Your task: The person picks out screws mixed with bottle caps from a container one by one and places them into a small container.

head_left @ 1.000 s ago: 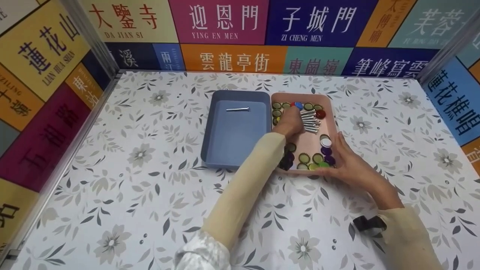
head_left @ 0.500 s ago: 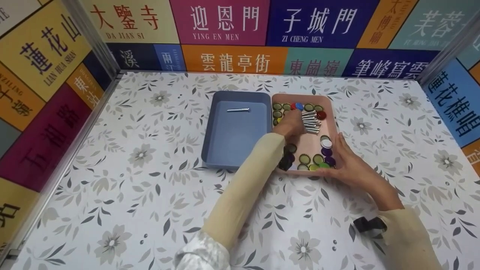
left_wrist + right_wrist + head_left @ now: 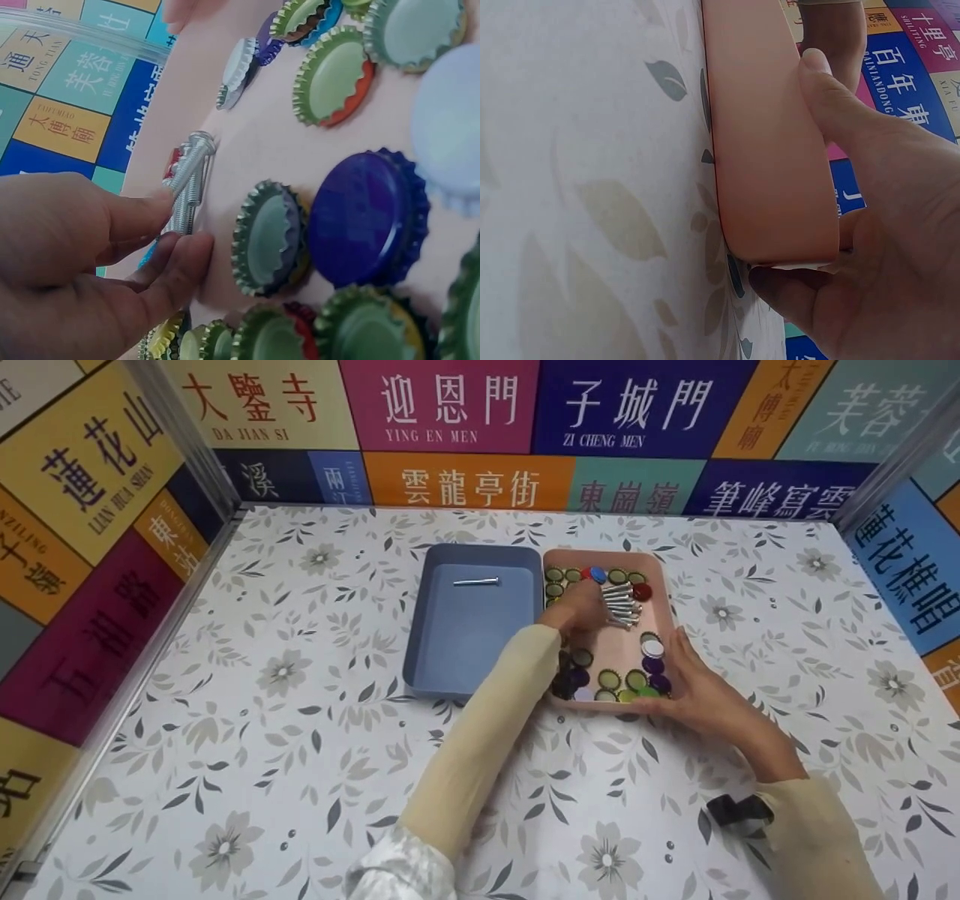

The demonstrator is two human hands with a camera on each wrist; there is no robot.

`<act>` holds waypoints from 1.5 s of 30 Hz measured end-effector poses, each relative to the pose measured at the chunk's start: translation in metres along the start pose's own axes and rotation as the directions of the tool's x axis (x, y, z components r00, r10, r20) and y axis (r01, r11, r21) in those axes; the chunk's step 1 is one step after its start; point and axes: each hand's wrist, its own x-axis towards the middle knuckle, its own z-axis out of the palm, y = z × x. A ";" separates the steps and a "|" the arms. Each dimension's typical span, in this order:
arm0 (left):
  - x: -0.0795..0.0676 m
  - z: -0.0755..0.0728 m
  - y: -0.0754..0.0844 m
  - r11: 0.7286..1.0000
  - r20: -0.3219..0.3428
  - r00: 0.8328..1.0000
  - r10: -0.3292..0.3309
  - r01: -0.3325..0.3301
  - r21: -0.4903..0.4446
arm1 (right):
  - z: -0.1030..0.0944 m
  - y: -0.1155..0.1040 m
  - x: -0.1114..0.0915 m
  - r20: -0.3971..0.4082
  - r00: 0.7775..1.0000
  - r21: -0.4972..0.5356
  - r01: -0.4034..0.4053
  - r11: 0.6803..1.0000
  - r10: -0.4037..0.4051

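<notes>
At the left, a wide stretch of white, grey-flowered worktop (image 3: 300,765) is offered as room for moving, up to the edge of a shallow, rectangular blue-grey tray (image 3: 471,641). Inside it, towards the far edge, a single silver metal bolt (image 3: 475,582) is laid crosswise. A rectangular pink tray (image 3: 611,649) is set just beside it, long edge to long edge. Its left edge is crossed by the left hand (image 3: 579,609), thumb and fingers narrowed on clustered silver metal bolts (image 3: 621,604); how many are pinched cannot be told. Round, many-coloured crimped bottle caps (image 3: 609,678) are ranged mostly along its edges, around open pink floor. The near right corner is held between thumb and fingers by the right hand (image 3: 705,699).
</notes>
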 end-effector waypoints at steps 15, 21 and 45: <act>-0.010 0.004 -0.010 0.888 -0.011 0.986 -0.163 0.142 -0.437 | 0.005 0.001 -0.001 0.004 1.000 0.007 0.002 1.000 -0.002; -0.009 0.002 -0.011 0.785 0.014 0.971 -0.239 0.202 -0.586 | 0.005 0.000 -0.001 0.002 1.000 0.004 0.010 1.000 -0.010; -0.016 -0.036 -0.013 0.598 0.071 0.989 -0.126 0.133 -0.790 | -0.001 0.000 0.000 0.000 1.000 -0.001 0.001 1.000 -0.001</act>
